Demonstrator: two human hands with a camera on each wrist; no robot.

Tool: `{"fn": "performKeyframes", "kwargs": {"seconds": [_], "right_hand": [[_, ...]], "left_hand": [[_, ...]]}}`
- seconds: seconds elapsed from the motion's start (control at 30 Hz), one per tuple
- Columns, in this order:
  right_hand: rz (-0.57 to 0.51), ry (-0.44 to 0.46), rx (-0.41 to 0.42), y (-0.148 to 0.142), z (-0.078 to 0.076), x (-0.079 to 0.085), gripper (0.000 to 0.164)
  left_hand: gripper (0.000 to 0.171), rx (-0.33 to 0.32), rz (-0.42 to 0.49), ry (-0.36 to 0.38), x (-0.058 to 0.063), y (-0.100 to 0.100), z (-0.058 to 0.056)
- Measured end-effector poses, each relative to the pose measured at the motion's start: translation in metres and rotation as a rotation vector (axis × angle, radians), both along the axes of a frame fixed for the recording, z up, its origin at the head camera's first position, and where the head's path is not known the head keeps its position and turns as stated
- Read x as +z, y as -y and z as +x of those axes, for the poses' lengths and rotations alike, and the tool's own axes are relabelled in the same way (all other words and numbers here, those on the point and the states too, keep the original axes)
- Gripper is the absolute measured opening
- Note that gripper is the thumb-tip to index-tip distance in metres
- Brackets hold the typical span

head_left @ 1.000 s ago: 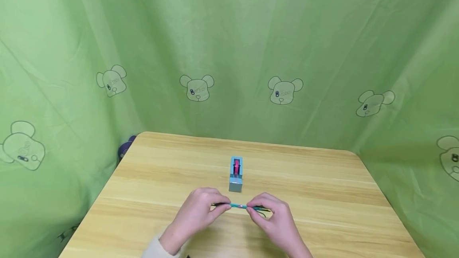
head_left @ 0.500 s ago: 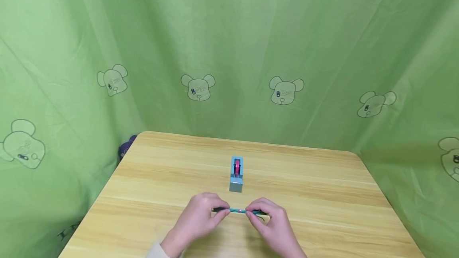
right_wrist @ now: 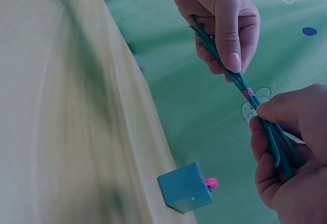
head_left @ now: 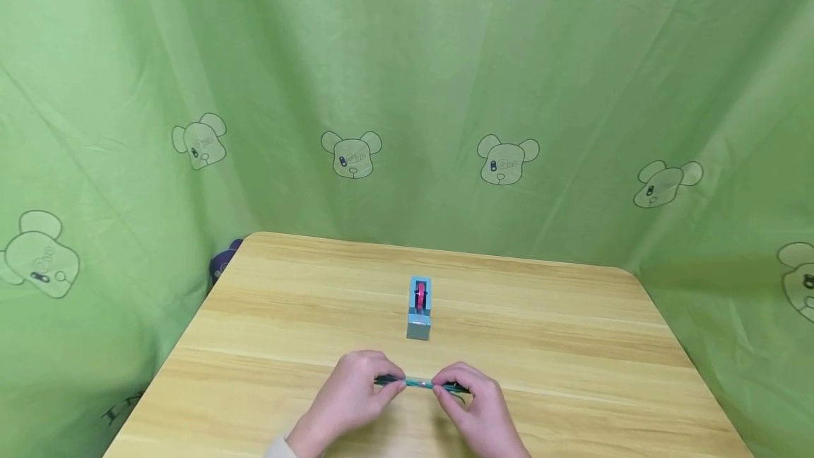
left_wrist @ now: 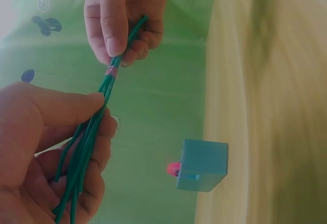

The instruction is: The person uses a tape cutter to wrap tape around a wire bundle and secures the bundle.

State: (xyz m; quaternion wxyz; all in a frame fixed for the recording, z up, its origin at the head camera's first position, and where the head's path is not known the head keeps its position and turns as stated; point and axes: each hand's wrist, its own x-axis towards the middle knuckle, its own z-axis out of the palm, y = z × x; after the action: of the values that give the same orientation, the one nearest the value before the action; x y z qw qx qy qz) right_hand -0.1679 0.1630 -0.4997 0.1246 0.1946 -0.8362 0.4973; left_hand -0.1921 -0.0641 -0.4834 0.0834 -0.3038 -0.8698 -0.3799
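Note:
Between both hands a bundle of thin green wires (head_left: pixel 416 382) is held level above the table. A narrow pink band of tape (left_wrist: pixel 111 71) wraps the bundle between the two grips. My left hand (head_left: pixel 353 393) pinches one side with thumb and fingertips; several loose wire ends fan across its palm in the left wrist view. My right hand (head_left: pixel 477 405) pinches the other side close to the pink band, and wire ends stick out past its fingers. Beyond the hands stands a blue tape dispenser (head_left: pixel 418 327) with a pink roll (head_left: pixel 420 296) in it.
The wood-grain table (head_left: pixel 286 288) reaches back to a green curtain (head_left: pixel 420 90) printed with bear heads, which also hangs along both sides. The dispenser stands a short way behind the hands.
Both hands have come slightly nearer the front edge of the view, carrying the wire bundle with them. Their pinching grips look the same, and the dispenser stays in place.

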Motion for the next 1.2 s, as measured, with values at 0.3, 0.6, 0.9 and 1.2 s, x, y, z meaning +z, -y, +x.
{"fn": "performKeyframes", "kwargs": {"seconds": [0.3, 0.6, 0.9, 1.2], "right_hand": [[0.009, 0.086, -0.005, 0.000, 0.004, -0.012, 0.028], [0.068, 0.095, 0.026, -0.005, 0.002, -0.026, 0.020], [0.054, 0.107, 0.056, -0.003, 0.000, -0.033, 0.019], [0.071, 0.197, 0.073, -0.003, -0.002, -0.045, 0.017]], "left_hand": [[0.004, -0.002, -0.012, 0.056, -0.013, -0.001, 0.002], [0.004, -0.012, 0.011, 0.039, -0.029, 0.001, 0.004], [0.004, -0.029, 0.052, 0.069, -0.041, 0.005, 0.003], [0.004, -0.019, 0.068, 0.135, -0.055, 0.005, 0.001]]}}
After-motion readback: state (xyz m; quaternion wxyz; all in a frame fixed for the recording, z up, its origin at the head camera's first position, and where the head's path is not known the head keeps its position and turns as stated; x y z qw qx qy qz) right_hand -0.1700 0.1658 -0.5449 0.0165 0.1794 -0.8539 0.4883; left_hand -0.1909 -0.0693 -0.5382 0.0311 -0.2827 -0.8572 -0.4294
